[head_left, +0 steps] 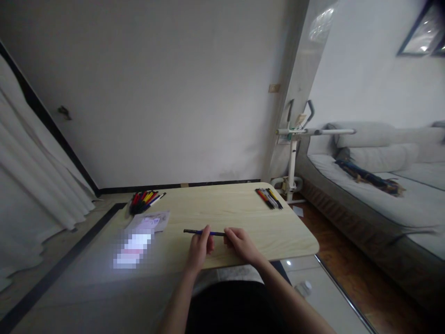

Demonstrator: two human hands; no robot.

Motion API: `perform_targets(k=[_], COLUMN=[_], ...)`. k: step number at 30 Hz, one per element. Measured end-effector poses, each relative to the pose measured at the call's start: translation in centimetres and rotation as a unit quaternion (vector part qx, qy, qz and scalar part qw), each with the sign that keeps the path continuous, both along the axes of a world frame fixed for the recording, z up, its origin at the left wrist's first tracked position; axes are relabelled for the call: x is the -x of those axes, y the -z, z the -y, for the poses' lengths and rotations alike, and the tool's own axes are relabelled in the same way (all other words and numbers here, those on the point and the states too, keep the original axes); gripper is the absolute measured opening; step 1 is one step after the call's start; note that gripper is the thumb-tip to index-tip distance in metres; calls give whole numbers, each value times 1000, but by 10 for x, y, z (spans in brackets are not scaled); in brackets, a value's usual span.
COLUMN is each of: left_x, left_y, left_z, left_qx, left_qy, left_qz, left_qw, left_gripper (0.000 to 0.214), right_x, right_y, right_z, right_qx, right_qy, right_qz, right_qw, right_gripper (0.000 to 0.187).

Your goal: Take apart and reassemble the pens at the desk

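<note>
Both of my hands hold one slim blue pen with dark ends (216, 234), level above the near part of the table. My left hand (200, 246) pinches it around the middle, its dark left end sticking out past my fingers. At the pen's right end, the fingers of my right hand (241, 242) are closed round it. On the table's left lies a pile of pens in mixed colours (144, 200). A small row of pens (269, 198) lies at the far right corner. Papers (158, 221) rest just in front of the left pile.
The pale wooden table (215, 204) has rounded corners. A blurred-out bright rectangle (134, 250) is at its left side. To the right stand a white exercise machine (292, 162) and a grey sofa (375, 185). A white curtain (31, 176) hangs at left.
</note>
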State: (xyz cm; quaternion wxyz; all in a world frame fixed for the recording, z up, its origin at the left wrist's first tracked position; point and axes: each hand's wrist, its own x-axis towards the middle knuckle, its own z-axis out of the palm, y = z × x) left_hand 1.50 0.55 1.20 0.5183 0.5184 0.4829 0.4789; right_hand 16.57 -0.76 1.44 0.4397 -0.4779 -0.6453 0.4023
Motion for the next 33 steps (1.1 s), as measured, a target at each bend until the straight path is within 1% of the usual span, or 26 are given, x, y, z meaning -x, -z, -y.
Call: perform_targets(k=[3,8,12,18,25,33], left_x=[1,1,0,0,0,0], left_y=[0,-2,-3,-5,-4,-5], left_z=[3,9,10,11,11,11], left_qx=[-15,-29,-37,-38,-50,-44], left_qy=[13,6,13,10,12,12], left_qz=[-12,-28,-34,-53,-56,-66], left_qw=[1000,999,999,998,997,997], left_gripper=[46,46,46,46,48,48], right_x=[1,0,-1,-2,-3,-4], right_y=[3,4,6,8,7,8], right_z=[2,3,3,3,5,4], right_qx=[-12,-22,-34,-40,-49,-52], right_qy=[11,17,19,26,16,16], right_qz=[13,33,43,66,74,83], right_qw=[1000,999,998,997,996,995], right_gripper=[47,46,44,44,41,41])
